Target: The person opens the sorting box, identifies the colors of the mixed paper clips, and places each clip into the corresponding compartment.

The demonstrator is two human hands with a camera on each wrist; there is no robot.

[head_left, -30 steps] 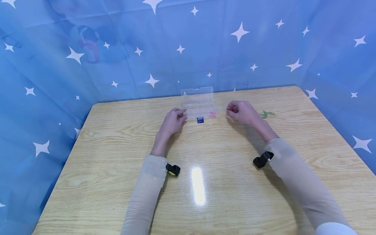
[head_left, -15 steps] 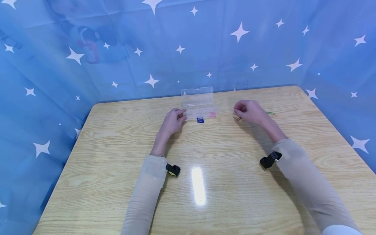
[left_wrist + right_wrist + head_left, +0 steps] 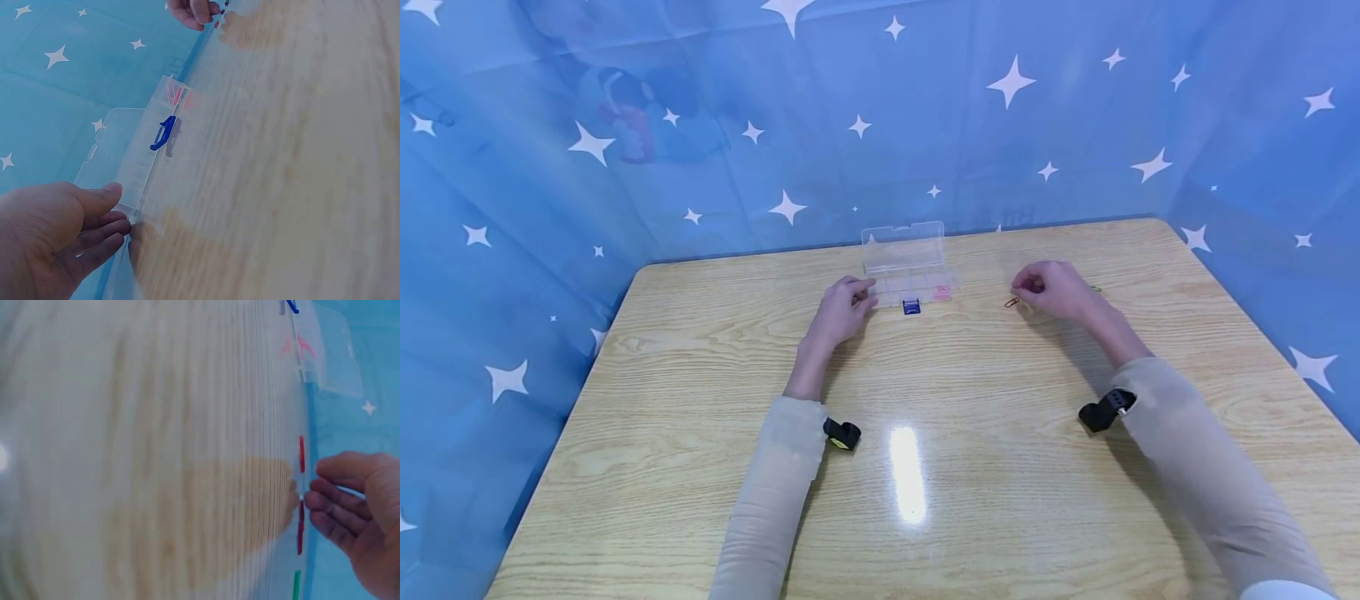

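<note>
Near the far edge of the table [image 3: 722, 350], my feed shows the left hand [image 3: 842, 312], fingers loosely extended and apart, at the left end of a clear box [image 3: 895, 287], its long axis along that edge. Its blue latch [image 3: 912, 307] faces the near edge; pink clips [image 3: 942, 292] lie in its right end. A red clip [image 3: 1011, 302] slants toward the far right corner, just beside the right hand [image 3: 1052, 289], fingers narrow; whether they hold anything, I cannot tell.
</note>
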